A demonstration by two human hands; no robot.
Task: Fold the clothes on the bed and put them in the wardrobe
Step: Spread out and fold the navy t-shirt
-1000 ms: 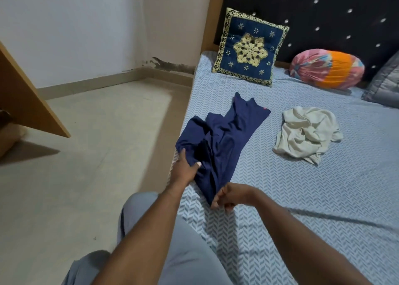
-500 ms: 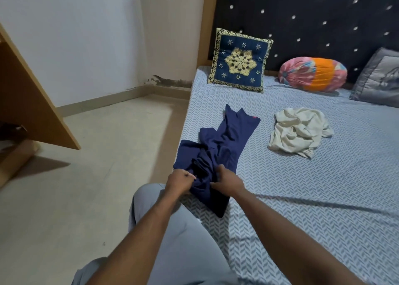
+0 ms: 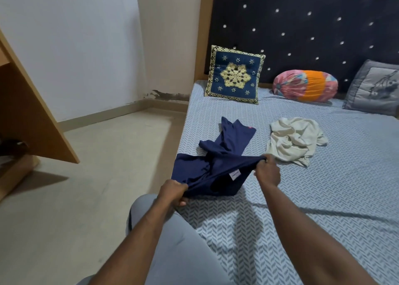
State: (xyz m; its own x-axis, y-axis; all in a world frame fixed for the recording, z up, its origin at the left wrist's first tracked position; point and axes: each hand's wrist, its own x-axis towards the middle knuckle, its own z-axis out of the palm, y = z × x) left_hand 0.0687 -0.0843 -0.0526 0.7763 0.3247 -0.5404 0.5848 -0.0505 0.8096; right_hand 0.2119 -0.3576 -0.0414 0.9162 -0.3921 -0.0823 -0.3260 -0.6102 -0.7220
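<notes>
You work in soft, moderate indoor light; the floor (image 3: 112, 155) and the pale wall (image 3: 75, 47) are brightest. The wooden panel (image 3: 32, 112) throws a broad, dull shadow onto the floor at left. Your forearms (image 3: 302, 230) cast dark streaks across the bed (image 3: 334, 187) and look slightly soft at the bottom edge. Studs (image 3: 277, 10) on the dark headboard (image 3: 302, 47) glint. Straight lines bow toward the edges.

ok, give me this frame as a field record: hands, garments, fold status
left hand: grips navy garment edge
right hand: grips same edge, further right
navy garment: labelled edge stretched between hands, rest on bed
cream garment: crumpled on bed, untouched
folded: none yet
at headboard: cushion, bolster, grey pillow
</notes>
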